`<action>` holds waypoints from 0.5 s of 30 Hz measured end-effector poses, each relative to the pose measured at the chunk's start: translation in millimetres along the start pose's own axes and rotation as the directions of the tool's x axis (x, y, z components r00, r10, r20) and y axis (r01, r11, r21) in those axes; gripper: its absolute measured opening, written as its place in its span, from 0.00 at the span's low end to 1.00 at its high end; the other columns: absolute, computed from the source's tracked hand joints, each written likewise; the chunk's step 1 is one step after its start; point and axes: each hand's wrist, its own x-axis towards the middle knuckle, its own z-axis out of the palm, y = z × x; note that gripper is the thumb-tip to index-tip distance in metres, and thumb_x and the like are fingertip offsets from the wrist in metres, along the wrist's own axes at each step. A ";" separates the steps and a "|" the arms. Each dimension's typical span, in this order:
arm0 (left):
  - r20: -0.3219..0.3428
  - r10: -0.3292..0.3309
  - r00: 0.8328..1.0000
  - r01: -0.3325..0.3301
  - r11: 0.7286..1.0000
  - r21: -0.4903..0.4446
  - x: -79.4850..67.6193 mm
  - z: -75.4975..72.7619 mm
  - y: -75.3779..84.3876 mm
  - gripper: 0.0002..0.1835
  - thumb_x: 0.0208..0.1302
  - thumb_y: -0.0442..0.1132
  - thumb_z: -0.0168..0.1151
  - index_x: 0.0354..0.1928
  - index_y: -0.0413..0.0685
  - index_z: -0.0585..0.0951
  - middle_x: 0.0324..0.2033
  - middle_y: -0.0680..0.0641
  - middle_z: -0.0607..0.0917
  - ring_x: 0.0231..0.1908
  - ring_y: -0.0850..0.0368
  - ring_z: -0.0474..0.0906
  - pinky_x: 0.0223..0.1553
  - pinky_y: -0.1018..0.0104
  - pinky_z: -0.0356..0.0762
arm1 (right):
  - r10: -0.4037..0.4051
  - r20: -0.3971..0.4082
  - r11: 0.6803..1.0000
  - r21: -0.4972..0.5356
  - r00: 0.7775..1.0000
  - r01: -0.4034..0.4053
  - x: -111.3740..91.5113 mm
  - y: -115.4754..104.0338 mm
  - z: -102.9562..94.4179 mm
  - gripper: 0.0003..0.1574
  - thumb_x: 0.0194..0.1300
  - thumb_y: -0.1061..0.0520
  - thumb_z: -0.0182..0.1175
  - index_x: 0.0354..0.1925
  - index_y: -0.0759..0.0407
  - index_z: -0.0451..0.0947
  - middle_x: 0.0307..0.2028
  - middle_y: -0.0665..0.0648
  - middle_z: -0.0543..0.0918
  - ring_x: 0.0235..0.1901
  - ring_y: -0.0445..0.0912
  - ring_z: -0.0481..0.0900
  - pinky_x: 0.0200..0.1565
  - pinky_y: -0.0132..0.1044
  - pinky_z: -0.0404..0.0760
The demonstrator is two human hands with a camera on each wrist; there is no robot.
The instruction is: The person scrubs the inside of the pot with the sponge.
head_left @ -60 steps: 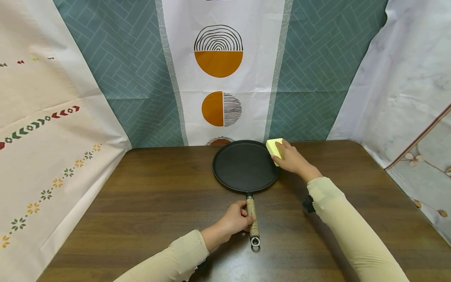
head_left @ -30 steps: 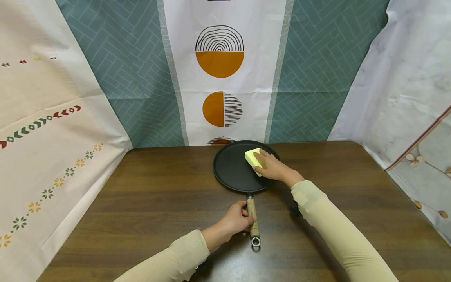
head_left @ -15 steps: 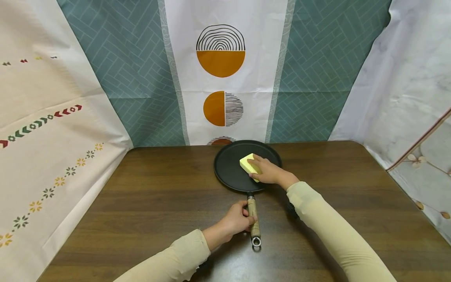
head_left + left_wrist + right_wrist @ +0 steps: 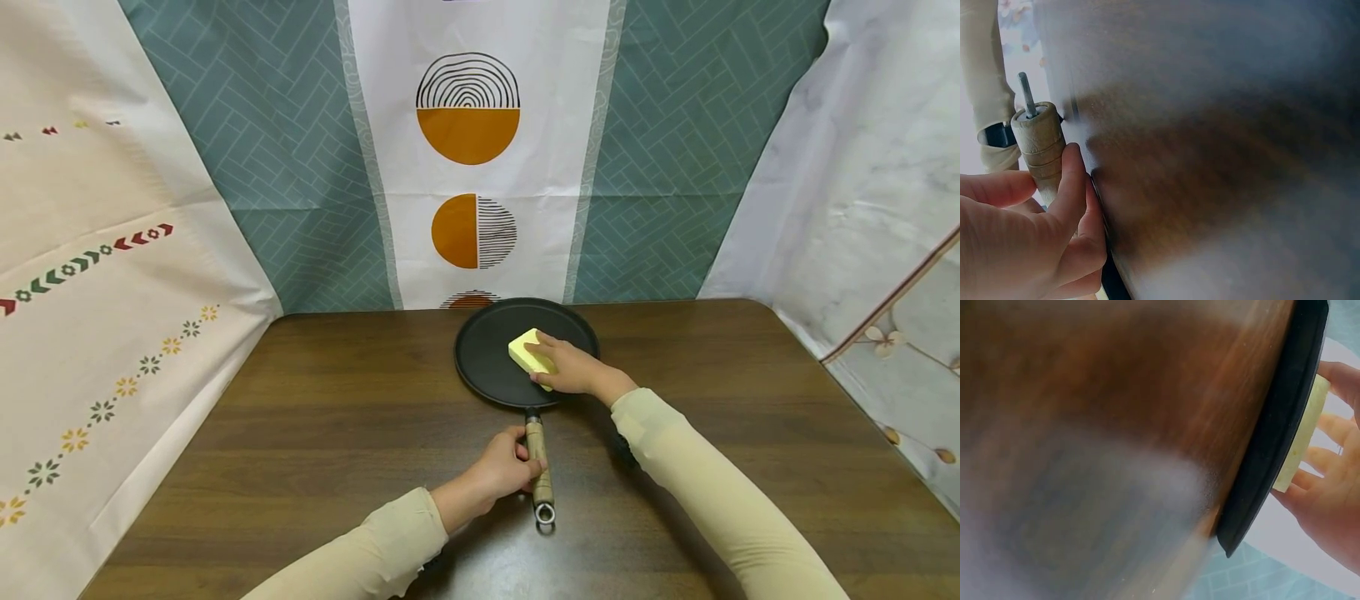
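Note:
A flat round black pan point(image 4: 483, 358) lies near the table's back edge, its wooden handle point(image 4: 537, 446) pointing toward me. My left hand point(image 4: 498, 468) grips that handle between thumb and fingers; in the left wrist view the handle's end point(image 4: 1041, 144) with its metal ring rises above the fingers. On the pan's cooking surface, right of its middle, is a yellow sponge point(image 4: 528, 354). My right hand point(image 4: 573, 367) holds the sponge by its edges. The right wrist view shows the sponge point(image 4: 1304, 434) flat against the pan, with thumb and fingers around its sides.
The pan sits on a dark wooden table point(image 4: 337, 400). Behind it hangs a teal and white patterned cloth point(image 4: 480, 183). A cream cloth point(image 4: 112, 333) hangs at the left and a marbled one point(image 4: 885, 208) at the right.
My right hand has carried the sponge leftward from the pan's right rim onto its surface, then slightly toward me. Over the last half second it barely moves. The left hand and pan stay put.

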 end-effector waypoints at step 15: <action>0.005 -0.013 1.000 0.013 1.000 0.000 0.5 0.0 0.7 0.31 0.60 0.23 0.61 0.64 0.27 0.61 0.31 0.45 0.67 0.29 0.53 0.78 0.30 0.63 0.83 | -0.029 0.034 1.000 -0.008 0.999 0.030 -6.7 -7.9 1.2 0.39 0.69 0.49 0.59 0.71 0.59 0.59 0.73 0.67 0.49 0.68 0.65 0.55 0.66 0.58 0.61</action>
